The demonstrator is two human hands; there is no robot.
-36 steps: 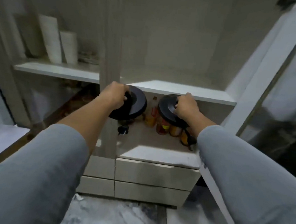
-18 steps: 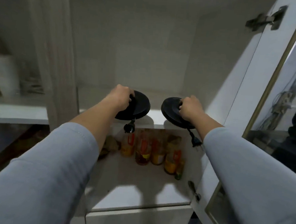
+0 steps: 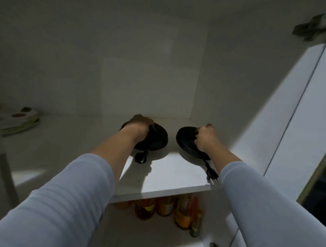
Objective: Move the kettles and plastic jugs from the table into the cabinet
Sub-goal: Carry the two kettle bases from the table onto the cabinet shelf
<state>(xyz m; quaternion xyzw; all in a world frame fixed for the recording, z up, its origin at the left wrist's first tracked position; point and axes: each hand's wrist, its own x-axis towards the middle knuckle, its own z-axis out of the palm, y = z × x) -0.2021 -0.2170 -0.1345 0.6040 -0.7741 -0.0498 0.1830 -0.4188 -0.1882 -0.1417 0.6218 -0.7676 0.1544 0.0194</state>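
Two round black kettle bases sit low over the white upper cabinet shelf point(image 3: 166, 179). My left hand point(image 3: 139, 126) grips the left kettle base point(image 3: 156, 139), whose short cord and plug point(image 3: 141, 158) lie on the shelf in front of it. My right hand point(image 3: 205, 136) grips the right kettle base point(image 3: 185, 143); its cord ends in a plug point(image 3: 213, 177) near the shelf's front edge. I cannot tell whether the bases rest fully on the shelf. No kettle or jug is in view.
A stack of plates point(image 3: 18, 121) lies on the shelf section to the left. Several bottles of orange liquid point(image 3: 162, 209) stand on the lower shelf. The open cabinet door point(image 3: 302, 105) with its hinge point(image 3: 317, 26) is on the right.
Both hands have lifted the two bases from in front of the lower shelf up onto the upper shelf and pushed them inward. The view has tilted upward.
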